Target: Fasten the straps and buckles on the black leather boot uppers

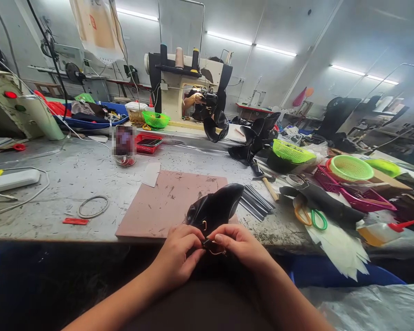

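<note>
Workpiece (215, 204), black and glossy, sits pinched in our left hand (179, 250) and right hand (243, 243) at the near edge of a pinkish board (145, 214); around spreads our scuffed table (100, 177), and beyond we see a sewing machine (172, 103) and lit tubes (276, 49).

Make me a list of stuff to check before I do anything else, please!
1. Left grip on the black piece: ok, pinching at its near end.
2. Right grip on it too: ok, pinching close beside the left.
3. Gold ring in sight: ok, just beyond the left grip.
4. Mat free of scraps: not ok, a white scrap lies over its far left corner.
5. Hammer off the mat: ok, it lies to the right.
6. Bottle tip closed: cannot tell, too small to see.
</note>
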The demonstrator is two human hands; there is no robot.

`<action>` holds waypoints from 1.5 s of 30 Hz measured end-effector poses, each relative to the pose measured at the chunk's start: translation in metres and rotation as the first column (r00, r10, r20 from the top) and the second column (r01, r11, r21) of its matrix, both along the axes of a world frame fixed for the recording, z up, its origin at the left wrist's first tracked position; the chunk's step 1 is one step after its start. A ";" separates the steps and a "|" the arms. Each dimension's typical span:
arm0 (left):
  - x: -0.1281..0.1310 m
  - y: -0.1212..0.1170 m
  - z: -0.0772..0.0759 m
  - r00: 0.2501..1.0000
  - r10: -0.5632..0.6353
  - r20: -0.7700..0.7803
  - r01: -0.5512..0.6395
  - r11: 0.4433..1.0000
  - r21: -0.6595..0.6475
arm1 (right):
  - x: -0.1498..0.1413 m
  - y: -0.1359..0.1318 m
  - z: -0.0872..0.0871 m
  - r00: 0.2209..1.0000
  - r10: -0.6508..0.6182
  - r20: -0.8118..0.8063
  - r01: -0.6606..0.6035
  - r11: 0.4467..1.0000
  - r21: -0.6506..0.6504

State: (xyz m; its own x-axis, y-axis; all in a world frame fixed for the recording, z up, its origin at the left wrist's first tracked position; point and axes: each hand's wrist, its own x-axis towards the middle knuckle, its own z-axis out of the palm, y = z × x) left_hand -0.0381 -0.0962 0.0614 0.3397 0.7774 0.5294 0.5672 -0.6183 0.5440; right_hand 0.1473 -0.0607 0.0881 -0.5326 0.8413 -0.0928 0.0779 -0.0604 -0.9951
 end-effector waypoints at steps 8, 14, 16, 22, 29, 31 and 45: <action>0.008 0.002 0.001 0.996 0.062 -0.063 -0.048 0.978 0.201 | -0.002 0.004 0.000 0.992 0.045 0.118 -0.043 0.999 -0.022; 0.005 0.004 0.000 0.978 0.129 -0.162 -0.096 0.975 0.198 | 0.002 -0.005 0.007 0.970 -0.019 0.244 -0.055 0.955 0.293; 0.001 0.004 0.002 0.986 0.120 -0.113 -0.115 0.992 0.056 | 0.002 -0.007 0.007 0.970 -0.082 0.231 0.003 0.946 0.324; -0.006 0.008 0.012 0.999 -0.032 0.025 0.038 0.952 -0.304 | -0.002 -0.004 -0.003 0.990 -0.133 -0.054 0.138 0.985 0.102; 0.002 0.010 0.012 0.998 0.051 0.028 -0.039 0.939 -0.343 | -0.005 -0.003 -0.005 0.973 -0.180 -0.143 0.172 0.983 -0.070; 0.003 0.009 0.012 0.997 0.072 0.013 -0.066 0.956 -0.285 | -0.003 -0.003 0.000 0.991 -0.103 -0.082 0.099 0.994 -0.053; 0.002 0.011 0.017 0.997 0.059 0.054 -0.031 0.906 -0.421 | -0.005 -0.010 -0.001 0.995 -0.093 0.027 0.087 0.981 0.175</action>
